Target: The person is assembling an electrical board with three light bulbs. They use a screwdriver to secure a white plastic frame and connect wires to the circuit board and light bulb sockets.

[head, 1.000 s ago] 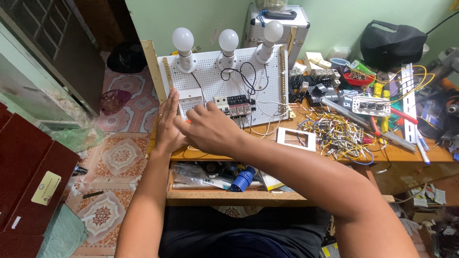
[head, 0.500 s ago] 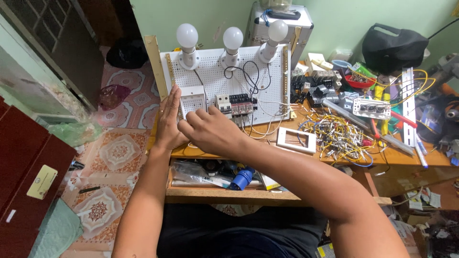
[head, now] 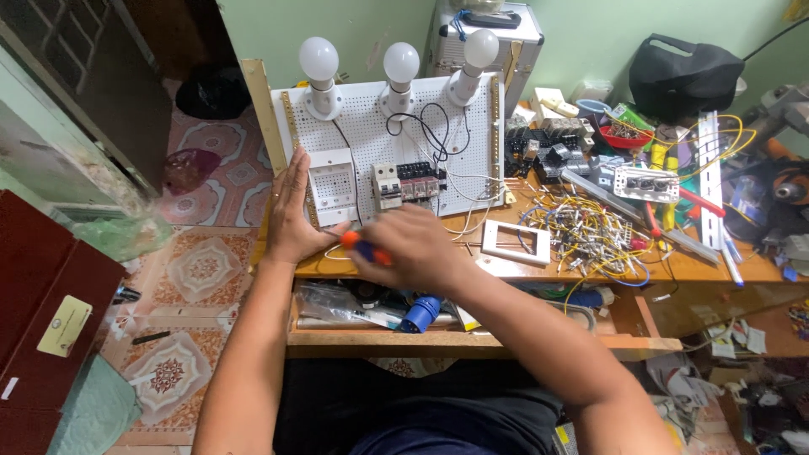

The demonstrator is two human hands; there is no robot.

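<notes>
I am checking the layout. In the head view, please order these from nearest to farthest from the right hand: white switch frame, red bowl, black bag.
From the right hand:
1. White switch frame, just to its right on the bench.
2. Red bowl, farther back right.
3. Black bag, far back right corner.

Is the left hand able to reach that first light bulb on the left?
Probably yes. The left hand rests flat against the white board's left edge, and nothing stands between it and the left bulb above.

Matt white perforated plastic board (head: 371,143), glossy bulbs (head: 401,61), worn wooden table (head: 590,271).
</notes>
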